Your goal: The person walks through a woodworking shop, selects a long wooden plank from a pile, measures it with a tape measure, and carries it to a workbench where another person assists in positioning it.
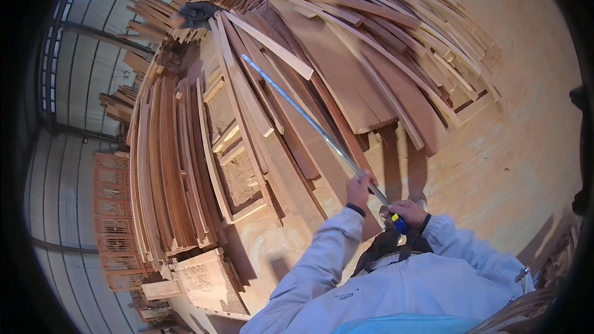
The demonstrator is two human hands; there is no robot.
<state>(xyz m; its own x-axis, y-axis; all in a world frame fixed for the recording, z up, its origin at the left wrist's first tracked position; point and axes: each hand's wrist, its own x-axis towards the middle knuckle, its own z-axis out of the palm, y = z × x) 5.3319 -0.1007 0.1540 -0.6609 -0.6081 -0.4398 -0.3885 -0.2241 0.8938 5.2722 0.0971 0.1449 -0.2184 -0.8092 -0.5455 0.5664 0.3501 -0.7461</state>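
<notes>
My right hand (408, 213) is closed around a tape measure (399, 223) with a blue and yellow case, held close to my body. From the case a long metal tape blade (306, 117) runs out toward the far left over the boards. A little ahead of the case, my left hand (359, 189) grips that blade with its fingers bent round it. Below the blade lies a long brown board (301, 128), one of several in a stack. Beside the blade's far stretch, a pale plank (270, 44) rests slantwise across the stack.
At the far left a person in a dark jacket (201, 15) stands by the boards' far ends. A stack of dark boards (167, 167) lies left, a carved panel (207, 281) near left. Heaped strips (396, 18) cover the far right. Lattice frames (114, 222) lean by the wall.
</notes>
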